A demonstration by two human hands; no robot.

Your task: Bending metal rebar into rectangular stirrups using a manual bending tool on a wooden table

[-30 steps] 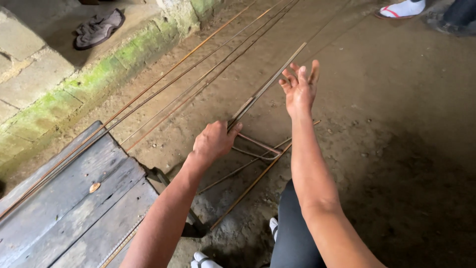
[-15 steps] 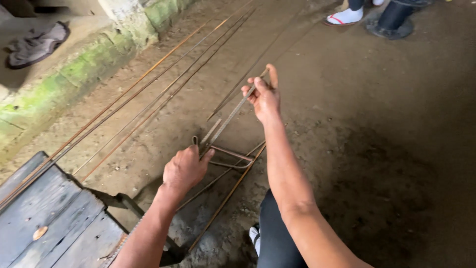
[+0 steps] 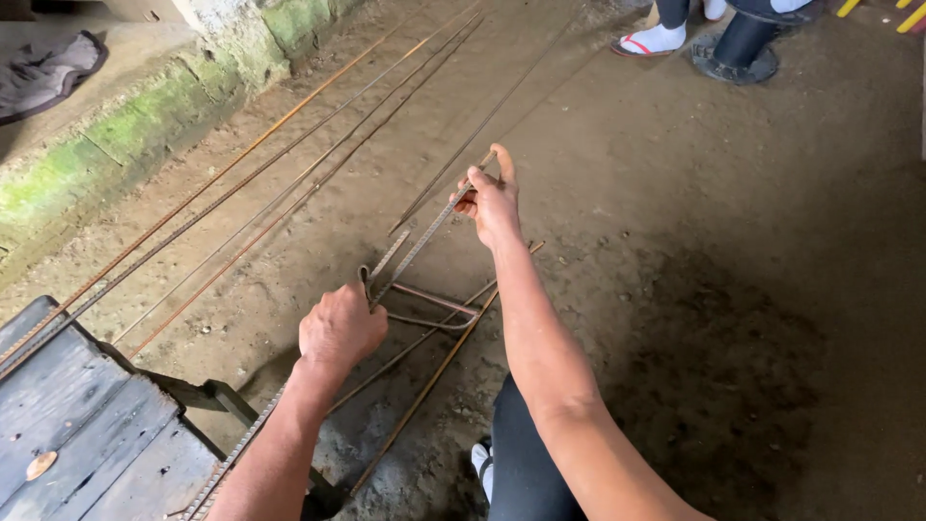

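My left hand [image 3: 340, 328] is closed around the near end of a ribbed steel rod [image 3: 417, 247] where it bends by a bending tool. My right hand [image 3: 490, 201] grips the same rod farther along, lifted above the dirt floor. Under the hands lies a bent rectangular stirrup of rod [image 3: 434, 307]. A long rusty rod [image 3: 429, 381] runs diagonally beneath my right forearm.
Several long steel rods [image 3: 280, 183] lie diagonally on the dirt floor at the left. A worn wooden bench [image 3: 77, 425] stands at the lower left. A mossy concrete kerb [image 3: 125, 125] borders the left with a grey cloth [image 3: 48, 68]. Another person's feet [image 3: 666, 39] stand at the top.
My right hand went from open fingers above the rod to a closed grip on it and drew nearer. The view has shifted; the left hand stays on the rod's end.
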